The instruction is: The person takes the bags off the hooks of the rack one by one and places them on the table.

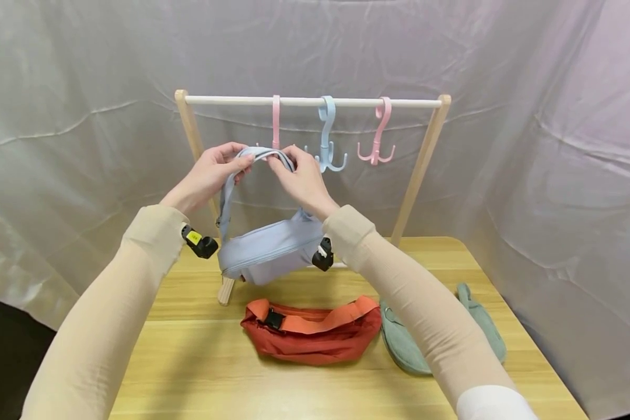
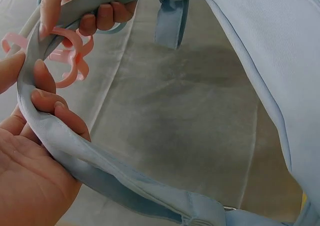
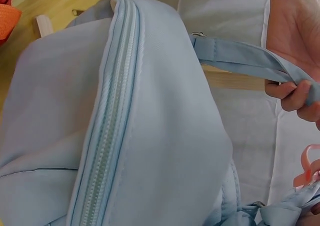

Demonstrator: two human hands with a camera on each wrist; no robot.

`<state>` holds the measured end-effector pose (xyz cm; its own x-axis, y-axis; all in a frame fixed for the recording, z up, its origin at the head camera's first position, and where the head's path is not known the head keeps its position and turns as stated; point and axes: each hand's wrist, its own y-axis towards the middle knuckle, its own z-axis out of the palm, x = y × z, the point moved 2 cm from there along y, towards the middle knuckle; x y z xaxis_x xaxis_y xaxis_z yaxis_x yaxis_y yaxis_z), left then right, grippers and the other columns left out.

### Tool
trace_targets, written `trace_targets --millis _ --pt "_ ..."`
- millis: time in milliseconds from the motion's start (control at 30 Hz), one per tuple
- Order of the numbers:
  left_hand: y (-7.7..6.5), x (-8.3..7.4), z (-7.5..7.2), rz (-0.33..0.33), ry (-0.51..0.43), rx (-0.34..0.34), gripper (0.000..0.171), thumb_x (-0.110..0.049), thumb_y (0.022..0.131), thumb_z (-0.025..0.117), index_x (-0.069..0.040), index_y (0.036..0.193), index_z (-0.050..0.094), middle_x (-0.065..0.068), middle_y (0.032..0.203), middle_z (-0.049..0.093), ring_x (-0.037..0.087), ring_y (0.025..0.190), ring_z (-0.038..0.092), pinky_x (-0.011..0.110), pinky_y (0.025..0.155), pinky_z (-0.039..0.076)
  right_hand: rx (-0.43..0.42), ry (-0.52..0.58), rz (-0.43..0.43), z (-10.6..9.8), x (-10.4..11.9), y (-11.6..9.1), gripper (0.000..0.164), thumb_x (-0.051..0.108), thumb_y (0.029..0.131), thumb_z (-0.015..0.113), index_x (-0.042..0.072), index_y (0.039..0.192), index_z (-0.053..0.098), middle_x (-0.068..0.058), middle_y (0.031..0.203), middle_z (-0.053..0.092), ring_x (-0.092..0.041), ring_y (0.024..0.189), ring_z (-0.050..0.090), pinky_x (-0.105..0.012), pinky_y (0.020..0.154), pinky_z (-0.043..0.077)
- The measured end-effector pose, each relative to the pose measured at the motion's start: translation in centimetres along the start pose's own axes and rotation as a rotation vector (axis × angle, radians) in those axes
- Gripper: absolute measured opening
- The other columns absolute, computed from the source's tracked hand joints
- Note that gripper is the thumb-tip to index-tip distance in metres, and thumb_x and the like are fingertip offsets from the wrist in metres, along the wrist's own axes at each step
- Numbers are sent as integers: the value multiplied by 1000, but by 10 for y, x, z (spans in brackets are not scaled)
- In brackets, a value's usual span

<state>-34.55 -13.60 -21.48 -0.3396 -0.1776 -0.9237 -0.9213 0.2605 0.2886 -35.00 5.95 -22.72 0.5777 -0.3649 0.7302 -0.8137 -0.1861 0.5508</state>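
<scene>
A light blue zippered bag (image 1: 273,248) hangs by its strap (image 1: 258,151) from both hands, in front of a rack. My left hand (image 1: 215,172) grips the strap on the left, with fingers curled round it in the left wrist view. On the other side of the strap's top bend, my right hand (image 1: 304,178) pinches it between thumb and fingers. Just behind the strap is a pink hook (image 1: 276,122), its lower prongs partly hidden by the hands; pink prongs (image 2: 75,56) show beside the strap in the left wrist view. Whether strap and hook touch, I cannot tell.
From the rack's white bar (image 1: 231,101) also hang a blue hook (image 1: 326,134) and another pink hook (image 1: 378,137). On the wooden table (image 1: 199,361) lie a red-orange waist bag (image 1: 310,344) and a green bag (image 1: 409,350), partly behind my right forearm. Grey cloth surrounds the table.
</scene>
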Motion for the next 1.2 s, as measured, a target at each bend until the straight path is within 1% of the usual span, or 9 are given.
trace_targets --millis 100,267,400,500,600,733,933,1067,1200 --pt "0 0 1 1 11 -18 10 -21 101 61 -16 110 63 -12 75 63 7 65 49 24 66 41 9 29 1 0 -1 -2 24 34 99 63 11 104 69 4 79 57 -12 74 49 -23 68 38" --pt "0 -1 1 -7 36 -32 14 -22 101 62 -15 112 63 -13 77 64 7 67 50 23 67 41 16 59 7 -1 -3 -3 25 33 99 62 10 104 69 5 77 54 -10 73 46 -23 67 36" --pt "-1 -4 -1 -10 121 -40 24 -25 98 65 -14 119 62 -16 78 62 7 70 49 25 71 40 18 79 17 -2 -2 -2 26 32 98 63 8 106 69 5 76 52 -11 73 46 -23 68 36" --pt "0 -8 -3 -8 177 -47 31 -29 97 68 -13 123 62 -18 79 62 7 71 49 26 72 38 16 81 22 -4 -1 -1 27 30 98 64 6 109 69 4 78 53 -11 74 47 -22 68 37" --pt "1 -12 -3 -8 196 -53 34 -32 97 68 -12 124 62 -18 82 63 8 73 49 26 72 38 1 84 27 -5 -1 0 29 28 97 65 4 113 67 2 81 57 -11 76 49 -22 70 38" --pt "3 -16 -2 6 209 -70 35 -33 98 66 -11 125 63 -17 84 64 9 76 50 24 70 39 -30 130 23 -4 -1 2 31 24 95 67 2 117 64 -4 89 63 -11 82 55 -21 76 42" --pt "6 -23 3 62 203 -126 30 -30 98 66 -11 121 65 -17 79 61 9 73 49 24 67 38 -87 188 -14 -4 3 3 26 17 95 67 3 116 63 -3 90 61 -9 82 55 -20 77 42" --pt "7 -28 6 122 189 -174 26 -27 97 67 -11 118 67 -16 72 55 7 68 45 24 66 36 -121 190 -62 -5 6 4 23 12 95 66 1 115 63 -5 93 63 -7 79 55 -18 76 41" --pt "8 -33 10 185 147 -206 21 -23 96 69 -11 114 68 -14 71 53 7 68 43 23 66 35 -131 212 -92 -7 8 5 23 10 95 65 3 117 62 -5 91 64 -7 74 55 -19 71 41"
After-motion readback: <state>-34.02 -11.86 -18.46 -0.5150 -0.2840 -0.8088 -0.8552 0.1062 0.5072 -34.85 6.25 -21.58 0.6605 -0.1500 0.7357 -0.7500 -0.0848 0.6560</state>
